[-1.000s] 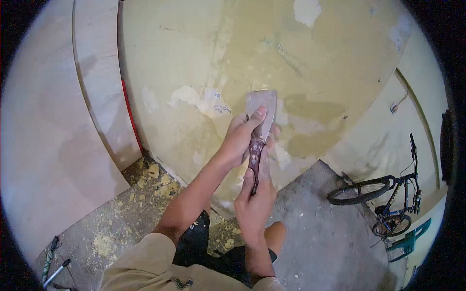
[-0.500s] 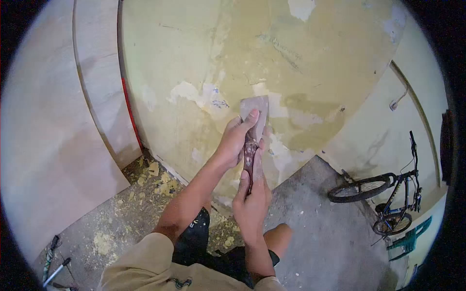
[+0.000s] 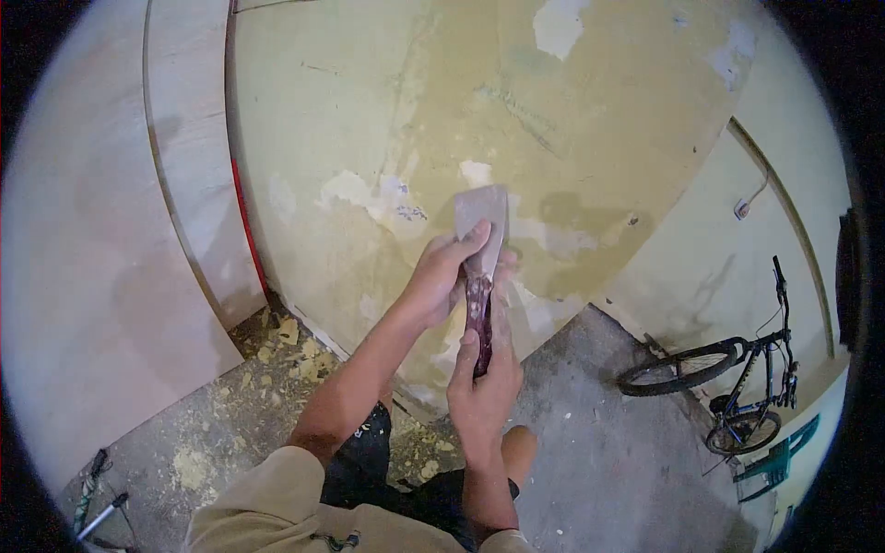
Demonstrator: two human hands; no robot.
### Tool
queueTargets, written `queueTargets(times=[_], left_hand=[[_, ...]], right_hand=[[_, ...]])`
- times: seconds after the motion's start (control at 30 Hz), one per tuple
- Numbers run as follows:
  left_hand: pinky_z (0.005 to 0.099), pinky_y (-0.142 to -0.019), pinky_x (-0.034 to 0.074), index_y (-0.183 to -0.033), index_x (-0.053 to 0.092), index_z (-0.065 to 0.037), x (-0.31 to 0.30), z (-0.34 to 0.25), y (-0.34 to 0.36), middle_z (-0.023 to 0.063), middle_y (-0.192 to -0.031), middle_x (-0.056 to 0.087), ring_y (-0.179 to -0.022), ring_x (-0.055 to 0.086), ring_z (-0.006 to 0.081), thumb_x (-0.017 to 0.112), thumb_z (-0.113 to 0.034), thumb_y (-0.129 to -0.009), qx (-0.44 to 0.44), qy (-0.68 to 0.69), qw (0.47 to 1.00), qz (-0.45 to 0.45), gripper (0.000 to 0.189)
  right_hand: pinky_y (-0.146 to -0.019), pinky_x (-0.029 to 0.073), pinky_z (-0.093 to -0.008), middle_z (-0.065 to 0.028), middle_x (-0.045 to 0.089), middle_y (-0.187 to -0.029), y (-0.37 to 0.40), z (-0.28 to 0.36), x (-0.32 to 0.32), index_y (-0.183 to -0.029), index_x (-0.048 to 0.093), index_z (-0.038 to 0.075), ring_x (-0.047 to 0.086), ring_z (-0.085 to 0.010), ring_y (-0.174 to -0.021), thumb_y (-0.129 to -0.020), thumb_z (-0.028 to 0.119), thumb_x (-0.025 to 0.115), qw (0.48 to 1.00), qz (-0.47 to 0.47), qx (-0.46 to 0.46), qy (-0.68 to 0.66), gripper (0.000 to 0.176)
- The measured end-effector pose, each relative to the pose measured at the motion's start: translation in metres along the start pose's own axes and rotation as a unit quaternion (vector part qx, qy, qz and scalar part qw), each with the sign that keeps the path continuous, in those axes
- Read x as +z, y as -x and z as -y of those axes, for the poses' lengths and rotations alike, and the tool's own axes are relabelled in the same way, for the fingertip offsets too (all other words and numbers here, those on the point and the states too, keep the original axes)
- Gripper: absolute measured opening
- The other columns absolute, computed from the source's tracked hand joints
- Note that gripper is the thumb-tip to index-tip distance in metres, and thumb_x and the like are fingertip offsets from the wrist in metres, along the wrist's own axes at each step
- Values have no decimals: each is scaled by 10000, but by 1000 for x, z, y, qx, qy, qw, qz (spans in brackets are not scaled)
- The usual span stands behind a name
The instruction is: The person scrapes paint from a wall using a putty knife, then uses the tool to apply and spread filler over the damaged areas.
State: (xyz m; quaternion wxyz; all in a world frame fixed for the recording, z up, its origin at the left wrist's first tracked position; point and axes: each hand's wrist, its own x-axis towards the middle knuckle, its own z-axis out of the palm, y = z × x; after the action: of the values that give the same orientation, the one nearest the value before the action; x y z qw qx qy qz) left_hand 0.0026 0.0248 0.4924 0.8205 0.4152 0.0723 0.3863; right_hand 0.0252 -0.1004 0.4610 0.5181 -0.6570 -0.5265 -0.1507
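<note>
A putty knife (image 3: 480,226) with a wide grey blade and a dark, paint-spotted handle points up in front of the wall (image 3: 590,138). My left hand (image 3: 444,276) is closed on the lower blade, thumb pressed flat on its face and fingers behind it. Lower down, my right hand (image 3: 486,387) wraps the handle, the thumb lying along its near side. The blade overlaps a pale patch of peeled paint in this view. Around it the yellowish wall shows several bare white spots and some blue marks.
Paint flakes (image 3: 309,359) litter the floor at the wall's foot. Large boards (image 3: 111,230) lean on the left. On the right are a bicycle (image 3: 687,364), a green chair (image 3: 784,458) and a wall fitting (image 3: 741,209) with a cable. Tool handles (image 3: 100,516) lie at lower left.
The hands and putty knife have shifted slightly; the blade's face is turned a little more toward me. Both hands keep their hold. The view has tilted slightly.
</note>
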Motion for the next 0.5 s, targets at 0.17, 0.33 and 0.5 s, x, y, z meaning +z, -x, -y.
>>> queueTargets(times=[0.17,0.33,0.5], left_hand=[[288,-584,526,-1000,531,50,-1,-24,-17,165,-860,633,-669,629,184,587,-374,-836,39,10,999,16,458],[292,-558,524,-985,549,46,-8,-24,-14,162,-836,633,-654,629,189,617,-373,-812,21,-29,999,4,458],[283,-519,508,-966,562,35,-13,-28,-11,146,-795,628,-618,618,183,623,-353,-809,0,-36,999,6,423]], right_hand=[[-657,453,-414,-209,554,-877,-20,19,-2,-1298,407,96,570,-379,-761,-818,31,493,999,31,10,-2,492],[-619,421,-398,-211,526,-795,-10,26,7,-1257,460,100,543,-335,-682,-824,-21,451,994,94,49,6,449],[-586,438,-438,-204,500,-839,-5,16,20,-1298,422,188,546,-392,-687,-780,-8,491,996,82,17,-21,558]])
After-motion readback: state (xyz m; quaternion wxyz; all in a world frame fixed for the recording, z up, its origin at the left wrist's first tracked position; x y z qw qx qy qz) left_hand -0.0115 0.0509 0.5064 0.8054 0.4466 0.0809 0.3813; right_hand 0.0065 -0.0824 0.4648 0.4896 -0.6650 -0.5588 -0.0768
